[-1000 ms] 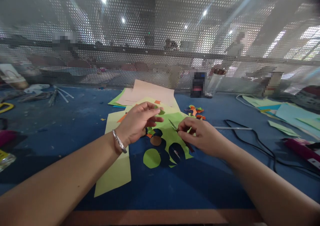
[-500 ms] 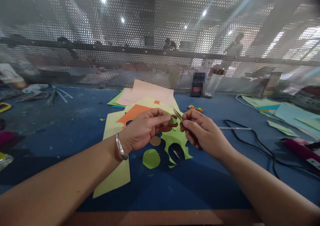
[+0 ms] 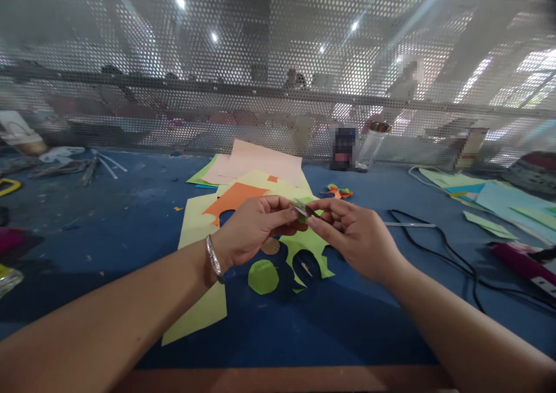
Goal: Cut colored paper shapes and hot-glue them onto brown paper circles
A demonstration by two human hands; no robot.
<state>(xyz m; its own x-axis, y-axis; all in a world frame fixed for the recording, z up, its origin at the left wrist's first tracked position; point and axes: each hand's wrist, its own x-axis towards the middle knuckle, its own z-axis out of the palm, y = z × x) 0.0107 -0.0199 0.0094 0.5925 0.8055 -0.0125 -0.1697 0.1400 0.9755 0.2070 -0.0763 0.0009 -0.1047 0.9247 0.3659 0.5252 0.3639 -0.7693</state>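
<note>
Hands [image 3: 365, 237] on tool [image 3: 300, 209] and green paper [image 3: 303, 219], dark object's markings [image 3: 343, 155] blurred

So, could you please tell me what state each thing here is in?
left grip: pinching small green piece
right grip: closed on pointed tool
pointed tool: held, tips at small green piece
green disc: cut out, lying flat
green sheet: cut, with round hole
orange sheet: cut along lower edge
clear bottle: capped
black cord: loosely bent
silver bracelet: worn

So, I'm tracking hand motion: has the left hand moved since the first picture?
Yes: the left hand has moved rightward, judged against the green paper disc.
</note>
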